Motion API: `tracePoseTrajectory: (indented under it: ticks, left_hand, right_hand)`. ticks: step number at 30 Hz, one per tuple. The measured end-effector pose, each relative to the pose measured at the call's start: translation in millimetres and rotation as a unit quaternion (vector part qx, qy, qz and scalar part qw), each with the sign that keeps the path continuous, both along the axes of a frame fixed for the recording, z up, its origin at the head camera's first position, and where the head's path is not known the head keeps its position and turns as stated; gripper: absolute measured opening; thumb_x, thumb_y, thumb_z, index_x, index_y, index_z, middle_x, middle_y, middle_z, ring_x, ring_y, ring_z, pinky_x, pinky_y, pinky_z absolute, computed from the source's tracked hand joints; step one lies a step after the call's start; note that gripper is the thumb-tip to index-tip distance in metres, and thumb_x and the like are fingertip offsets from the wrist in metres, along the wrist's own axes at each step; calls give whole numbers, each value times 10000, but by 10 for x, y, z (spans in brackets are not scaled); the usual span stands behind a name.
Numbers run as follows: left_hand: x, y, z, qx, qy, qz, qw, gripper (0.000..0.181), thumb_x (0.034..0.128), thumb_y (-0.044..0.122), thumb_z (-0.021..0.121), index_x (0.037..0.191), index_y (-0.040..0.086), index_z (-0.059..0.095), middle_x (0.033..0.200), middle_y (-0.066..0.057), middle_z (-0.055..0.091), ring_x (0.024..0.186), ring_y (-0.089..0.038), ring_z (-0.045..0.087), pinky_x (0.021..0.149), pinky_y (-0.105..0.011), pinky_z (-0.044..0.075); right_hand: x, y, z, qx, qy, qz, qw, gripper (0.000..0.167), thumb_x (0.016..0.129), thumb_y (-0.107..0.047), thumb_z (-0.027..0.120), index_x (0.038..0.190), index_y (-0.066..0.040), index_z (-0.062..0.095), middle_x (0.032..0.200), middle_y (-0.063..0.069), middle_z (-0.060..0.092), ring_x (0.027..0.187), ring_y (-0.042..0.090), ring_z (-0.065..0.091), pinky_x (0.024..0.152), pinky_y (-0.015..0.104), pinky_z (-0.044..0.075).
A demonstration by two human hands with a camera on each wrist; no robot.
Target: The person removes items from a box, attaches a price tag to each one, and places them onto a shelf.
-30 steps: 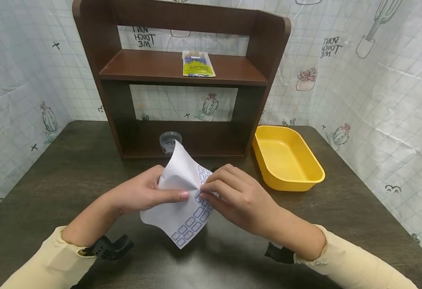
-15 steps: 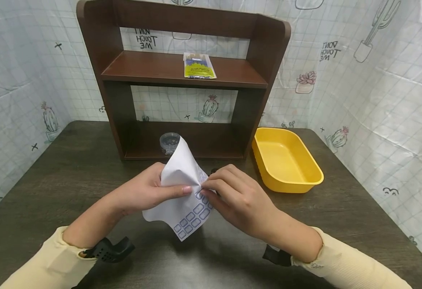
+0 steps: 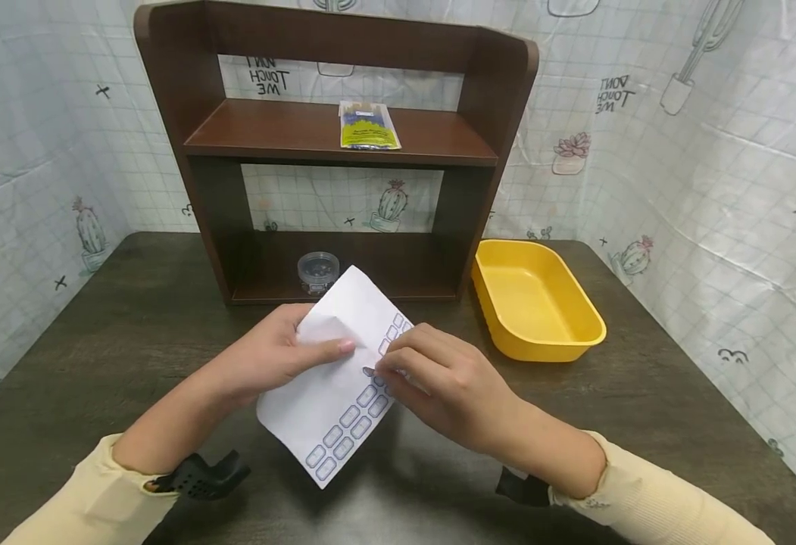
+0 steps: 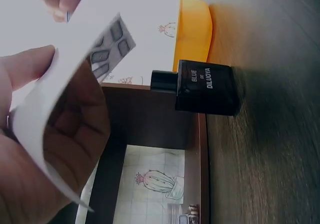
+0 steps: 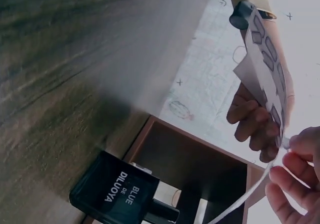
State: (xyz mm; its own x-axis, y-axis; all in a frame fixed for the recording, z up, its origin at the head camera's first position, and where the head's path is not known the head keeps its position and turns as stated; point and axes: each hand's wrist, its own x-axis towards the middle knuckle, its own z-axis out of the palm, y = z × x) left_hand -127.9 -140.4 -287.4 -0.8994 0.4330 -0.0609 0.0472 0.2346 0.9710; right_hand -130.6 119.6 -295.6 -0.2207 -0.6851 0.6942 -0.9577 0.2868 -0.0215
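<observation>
My left hand (image 3: pixel 268 356) grips a white sheet of sticker labels (image 3: pixel 323 393), thumb on top and fingers behind it. Blue-framed blank labels run in rows along the sheet's right side. At that edge my right hand (image 3: pixel 448 378) pinches a small blue-edged label (image 4: pixel 68 16) between thumb and fingertips; whether it still clings to the sheet I cannot tell. A dark square bottle (image 4: pixel 207 87) with a black cap, lettered "BLUE DE DILUOYA", stands on the table beyond the hands in both wrist views. In the head view the sheet and hands hide it.
A brown two-tier shelf (image 3: pixel 339 155) stands at the back of the dark table (image 3: pixel 84 341). Its upper board bears a yellow-and-blue packet (image 3: pixel 368 126); a clear round jar (image 3: pixel 318 272) sits on the lower one. To the right is a yellow tray (image 3: pixel 537 303).
The sheet was bent and creased toward the right fingertips; now it lies flatter, its lower corner reaching further down. The right fingertips have shifted slightly down, and the left thumb slightly left.
</observation>
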Motion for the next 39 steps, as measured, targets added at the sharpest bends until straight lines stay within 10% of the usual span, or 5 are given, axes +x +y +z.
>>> tracePoseTrajectory:
  ticks: [8,15,22,32,39]
  left_hand:
    - [-19,-171,-122,-572,-324,-852,9942,385,966,230,759,1247,-6,646,995,-134,803,768,-291,798,636,-396,637]
    - [-37,-276,-337,-1762,-319,-1058,9781,445,907,252,817,1267,34,674,969,-59,795,744,-220,783,659,-364,626]
    - [-82,-367,-483,-3945,359,-329,9176,611,795,348,899,1247,34,635,1078,-90,703,899,-200,630,782,-386,532]
    - [-146,-325,-431,-4933,847,75,8657,524,815,493,855,1155,155,641,994,-20,687,861,-188,592,725,-406,493]
    - [-244,-121,-239,-4631,1410,-216,8748,518,864,402,844,1261,143,634,1064,-34,699,949,-178,644,784,-395,536]
  right_hand:
    - [27,93,32,-234,-1361,466,9893,298,828,34,838,1040,-137,718,1019,-36,691,957,86,631,841,185,570]
    - [-56,229,15,-94,-2118,-262,9769,122,942,-72,763,1019,-161,730,973,-68,724,836,32,610,704,211,556]
    - [-203,346,-78,-127,-2923,-898,9520,51,962,-114,756,950,-161,743,835,-53,721,763,33,618,648,243,567]
    - [-352,429,-208,157,-3480,-1505,9252,61,948,-163,782,936,-107,762,827,-19,748,754,51,641,709,271,588]
    - [-444,371,-334,503,-3797,-1630,9092,39,931,-123,782,915,-133,748,810,-24,740,722,58,614,675,227,552]
